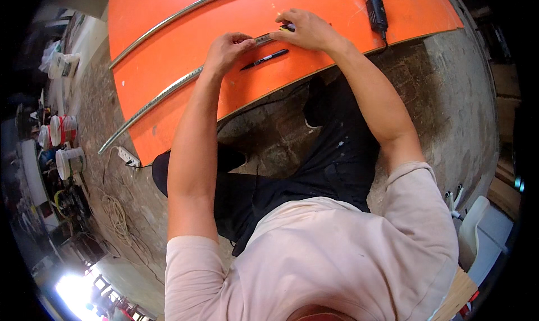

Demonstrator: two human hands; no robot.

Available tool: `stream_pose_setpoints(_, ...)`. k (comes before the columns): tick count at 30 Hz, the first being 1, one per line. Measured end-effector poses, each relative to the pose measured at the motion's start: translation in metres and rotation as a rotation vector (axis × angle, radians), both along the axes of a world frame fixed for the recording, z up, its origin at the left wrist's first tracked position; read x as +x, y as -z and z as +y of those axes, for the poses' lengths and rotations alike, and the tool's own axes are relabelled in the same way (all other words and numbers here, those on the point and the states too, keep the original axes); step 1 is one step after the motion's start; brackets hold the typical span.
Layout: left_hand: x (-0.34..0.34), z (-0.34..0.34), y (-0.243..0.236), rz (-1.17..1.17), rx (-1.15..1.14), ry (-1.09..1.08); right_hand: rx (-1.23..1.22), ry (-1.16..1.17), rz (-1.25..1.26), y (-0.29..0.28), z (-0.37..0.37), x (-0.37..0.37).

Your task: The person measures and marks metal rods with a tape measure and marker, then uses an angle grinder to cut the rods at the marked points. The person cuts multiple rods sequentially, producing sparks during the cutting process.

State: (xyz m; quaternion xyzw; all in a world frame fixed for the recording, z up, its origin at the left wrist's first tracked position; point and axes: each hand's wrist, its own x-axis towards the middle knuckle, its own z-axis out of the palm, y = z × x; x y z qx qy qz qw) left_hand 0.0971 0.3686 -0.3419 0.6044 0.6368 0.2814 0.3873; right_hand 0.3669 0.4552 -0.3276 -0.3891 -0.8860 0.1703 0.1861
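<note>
A long perforated-looking metal strip runs diagonally across the orange board and under both hands. My left hand is closed on it, fingertips pressed at a short marked section resembling a tape blade. My right hand is closed around a small black-and-yellow tape measure, partly hidden by its fingers, at the strip's upper right part. Just below my hands, a black marker pen lies on the board.
A second metal rod lies higher on the board. A corded power tool rests at upper right. A power strip, coiled cable and white buckets are on the floor at left. A white chair stands at right.
</note>
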Motion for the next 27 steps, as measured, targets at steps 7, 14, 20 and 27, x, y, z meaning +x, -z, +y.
stream_pose_setpoints(7,0.002,-0.003,0.004,0.003,0.022,-0.02,0.18,-0.034,0.006,-0.001,-0.024,0.002)
stream_pose_setpoints(14,0.003,-0.005,0.001,0.064,0.087,0.005,0.321,-0.419,-0.062,-0.015,-0.067,-0.021)
stream_pose_setpoints(20,0.001,-0.001,0.008,0.037,0.079,0.018,0.566,-0.405,-0.227,0.003,-0.071,-0.037)
stream_pose_setpoints(27,-0.001,-0.001,0.018,0.052,0.084,-0.017,-0.105,-0.11,0.345,-0.021,-0.079,-0.001)
